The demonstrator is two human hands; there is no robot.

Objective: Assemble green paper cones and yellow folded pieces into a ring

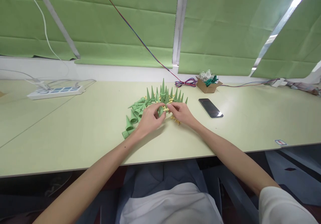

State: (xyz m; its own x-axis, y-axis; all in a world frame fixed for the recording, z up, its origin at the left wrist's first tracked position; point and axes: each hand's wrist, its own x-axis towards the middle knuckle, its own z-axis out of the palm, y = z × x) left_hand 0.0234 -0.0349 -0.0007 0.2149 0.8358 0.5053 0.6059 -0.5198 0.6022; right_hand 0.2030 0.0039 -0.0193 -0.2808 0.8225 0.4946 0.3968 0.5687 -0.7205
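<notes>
My left hand is curled around a green plastic cone-like piece, which shows between its thumb and fingers. Close against it, my right hand pinches a small yellow plastic piece at the fingertips. Whether the two pieces touch is hard to make out. Behind both hands several green cones stand upright, points up. More green cones lie in a loose heap left of my left hand. Small yellow pieces lie on the table below my right hand.
A black phone lies to the right. Behind it stands a small cardboard box holding clear plastic and green material, near a coiled red-blue wire. A white power strip sits at the back left of the pale table.
</notes>
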